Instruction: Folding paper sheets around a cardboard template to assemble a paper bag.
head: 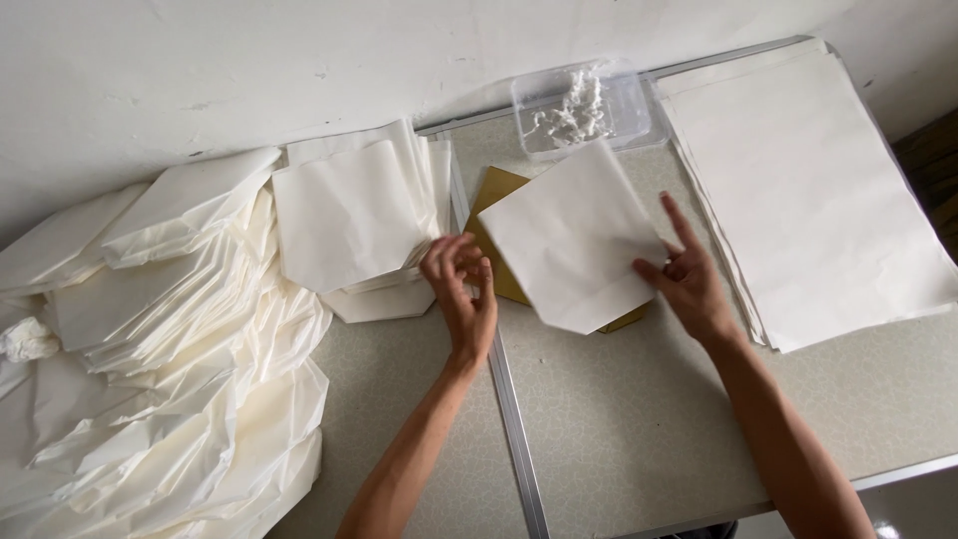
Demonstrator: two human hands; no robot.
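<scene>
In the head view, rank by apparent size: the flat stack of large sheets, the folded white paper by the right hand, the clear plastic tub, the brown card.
1. Flat stack of large sheets
2. Folded white paper
3. Clear plastic tub

The brown card lies mostly hidden under the folded paper, so its place is unsure.

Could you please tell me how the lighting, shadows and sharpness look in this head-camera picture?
Head view: soft, even light, faint shadows under the folded paper sheet; the left hand is slightly motion-blurred, the right hand sharper; the table seam bows a little, suggesting wide-angle distortion; the white paper stack is nearly washed out.
</scene>
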